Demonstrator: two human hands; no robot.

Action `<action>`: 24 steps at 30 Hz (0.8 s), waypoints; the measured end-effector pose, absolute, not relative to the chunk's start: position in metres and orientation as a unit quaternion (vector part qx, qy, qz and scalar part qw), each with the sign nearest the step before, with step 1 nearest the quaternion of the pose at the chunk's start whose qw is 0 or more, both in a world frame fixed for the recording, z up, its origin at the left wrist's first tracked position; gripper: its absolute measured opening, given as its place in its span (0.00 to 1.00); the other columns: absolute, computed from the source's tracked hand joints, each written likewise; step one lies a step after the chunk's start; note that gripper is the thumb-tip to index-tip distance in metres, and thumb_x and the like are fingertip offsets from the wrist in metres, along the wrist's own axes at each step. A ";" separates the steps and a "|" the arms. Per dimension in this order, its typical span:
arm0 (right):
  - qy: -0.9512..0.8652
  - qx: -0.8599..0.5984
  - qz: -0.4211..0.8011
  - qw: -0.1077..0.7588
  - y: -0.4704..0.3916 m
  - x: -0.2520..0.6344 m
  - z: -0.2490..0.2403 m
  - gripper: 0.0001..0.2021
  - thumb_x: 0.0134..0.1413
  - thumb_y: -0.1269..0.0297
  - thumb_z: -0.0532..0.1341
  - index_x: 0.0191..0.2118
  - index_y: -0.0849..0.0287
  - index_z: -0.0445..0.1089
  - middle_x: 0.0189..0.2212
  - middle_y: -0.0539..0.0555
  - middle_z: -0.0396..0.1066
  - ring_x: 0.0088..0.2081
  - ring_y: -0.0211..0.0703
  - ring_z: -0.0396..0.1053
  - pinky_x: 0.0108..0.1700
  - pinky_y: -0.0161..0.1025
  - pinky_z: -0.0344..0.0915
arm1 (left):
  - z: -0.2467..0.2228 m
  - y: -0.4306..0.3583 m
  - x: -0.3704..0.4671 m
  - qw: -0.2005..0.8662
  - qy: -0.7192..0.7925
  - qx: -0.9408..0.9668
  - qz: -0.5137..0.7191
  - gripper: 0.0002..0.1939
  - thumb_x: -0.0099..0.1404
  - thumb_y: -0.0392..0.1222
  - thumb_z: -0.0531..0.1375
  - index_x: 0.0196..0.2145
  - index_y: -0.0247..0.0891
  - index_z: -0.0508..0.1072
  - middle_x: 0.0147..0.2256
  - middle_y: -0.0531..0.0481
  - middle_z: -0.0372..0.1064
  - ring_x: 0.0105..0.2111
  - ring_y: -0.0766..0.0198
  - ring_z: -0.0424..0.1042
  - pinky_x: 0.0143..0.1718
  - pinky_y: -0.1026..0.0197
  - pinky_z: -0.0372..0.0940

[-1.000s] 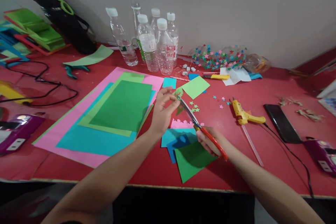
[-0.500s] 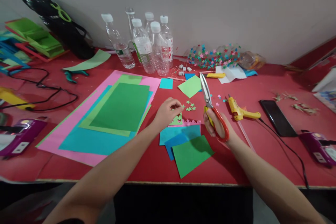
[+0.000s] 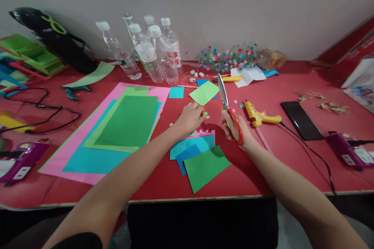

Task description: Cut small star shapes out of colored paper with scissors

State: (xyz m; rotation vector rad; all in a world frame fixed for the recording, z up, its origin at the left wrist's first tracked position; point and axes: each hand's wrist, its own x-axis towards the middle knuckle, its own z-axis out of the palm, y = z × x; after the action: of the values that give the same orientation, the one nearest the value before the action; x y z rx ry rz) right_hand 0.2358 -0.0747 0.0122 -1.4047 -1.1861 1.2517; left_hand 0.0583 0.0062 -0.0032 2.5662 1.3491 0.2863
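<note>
My right hand (image 3: 235,127) is closed round the red and yellow handles of the scissors (image 3: 223,92), whose blades point up and away. Beside the small green stars (image 3: 207,115), my left hand (image 3: 191,117) is low over the table with its fingers curled together; what they hold, if anything, is hidden. Under that hand a light green scrap is mostly covered. Nearer me lie a pink strip with a cut edge (image 3: 212,134), a light blue sheet (image 3: 207,142), a blue sheet (image 3: 188,155) and a dark green sheet (image 3: 206,168).
Large coloured sheets (image 3: 127,120) lie at left. Behind stand plastic bottles (image 3: 168,62) and a star-covered bottle (image 3: 228,58). To the right are a yellow glue gun (image 3: 260,116), a black phone (image 3: 301,120) and a purple power strip (image 3: 347,149). A yellow cutter (image 3: 232,79) lies farther back.
The view has shifted, so most things appear farther left. My left hand has moved right over the scrap, toward the green stars, and now hides some of them. The scissors remain in my right hand.
</note>
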 end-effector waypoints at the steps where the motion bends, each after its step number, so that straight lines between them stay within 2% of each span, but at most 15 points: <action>1: -0.479 -0.564 0.505 0.445 -0.075 0.236 0.013 0.22 0.56 0.42 0.55 0.25 0.57 0.59 0.08 0.42 0.55 0.09 0.30 0.52 0.11 0.28 0.49 | 0.000 0.008 0.053 0.124 0.464 0.871 0.106 0.11 0.65 0.41 0.51 0.40 0.36 0.70 0.41 0.42 0.66 0.45 0.54 0.64 0.48 0.52 0.60; 3: -0.479 -0.564 0.504 0.446 -0.075 0.236 0.013 0.22 0.56 0.42 0.55 0.25 0.57 0.59 0.08 0.42 0.55 0.09 0.31 0.53 0.11 0.28 0.50 | 0.006 0.011 0.039 0.137 0.470 0.864 0.115 0.14 0.62 0.42 0.54 0.45 0.36 0.68 0.45 0.41 0.65 0.49 0.53 0.63 0.51 0.52 0.59; 6: -0.477 -0.571 0.502 0.440 -0.075 0.235 0.013 0.22 0.55 0.42 0.56 0.25 0.56 0.58 0.08 0.42 0.56 0.09 0.31 0.53 0.11 0.28 0.50 | 0.014 0.011 0.015 0.190 0.478 0.856 0.054 0.27 0.55 0.46 0.61 0.51 0.34 0.65 0.50 0.39 0.61 0.52 0.49 0.60 0.52 0.50 0.59; 8: -0.476 -0.575 0.504 0.434 -0.075 0.234 0.012 0.23 0.55 0.41 0.56 0.24 0.56 0.57 0.08 0.42 0.55 0.09 0.30 0.52 0.11 0.28 0.50 | 0.015 0.008 0.005 0.209 0.476 0.854 0.034 0.32 0.53 0.48 0.62 0.53 0.33 0.63 0.53 0.38 0.58 0.54 0.47 0.57 0.55 0.48 0.56; 14: -0.476 -0.587 0.505 0.416 -0.075 0.231 0.009 0.24 0.53 0.40 0.56 0.23 0.56 0.56 0.08 0.41 0.55 0.08 0.30 0.52 0.10 0.28 0.50 | 0.007 0.006 -0.002 0.279 0.437 0.850 0.091 0.17 0.58 0.40 0.57 0.45 0.37 0.68 0.44 0.45 0.61 0.46 0.57 0.63 0.50 0.53 0.60; 19: -0.480 -0.579 0.500 0.429 -0.075 0.231 0.009 0.24 0.52 0.39 0.57 0.24 0.56 0.56 0.08 0.41 0.54 0.08 0.30 0.51 0.10 0.28 0.51 | -0.005 0.011 -0.003 0.312 0.443 0.828 0.145 0.07 0.55 0.35 0.56 0.34 0.36 0.70 0.36 0.48 0.61 0.37 0.62 0.65 0.43 0.57 0.62; 21: -0.473 -0.583 0.506 0.425 -0.076 0.231 0.010 0.24 0.51 0.39 0.57 0.23 0.56 0.56 0.08 0.41 0.54 0.08 0.30 0.50 0.10 0.28 0.51 | -0.005 0.010 -0.003 0.313 0.443 0.824 0.166 0.03 0.55 0.34 0.55 0.29 0.37 0.68 0.35 0.48 0.61 0.37 0.63 0.64 0.41 0.58 0.62; 24: -0.477 -0.586 0.497 0.427 -0.077 0.229 0.013 0.23 0.53 0.41 0.57 0.23 0.56 0.55 0.08 0.41 0.53 0.09 0.30 0.50 0.11 0.28 0.50 | 0.004 0.010 -0.006 0.370 0.445 0.795 0.185 0.02 0.56 0.37 0.55 0.29 0.37 0.66 0.33 0.50 0.63 0.34 0.64 0.64 0.37 0.60 0.61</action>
State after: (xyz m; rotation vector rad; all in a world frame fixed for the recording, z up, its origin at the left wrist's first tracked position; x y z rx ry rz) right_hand 0.2293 -0.0772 0.0133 -1.4644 -1.1916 1.2408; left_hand -0.0064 0.0098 0.0039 2.0393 1.1412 0.4741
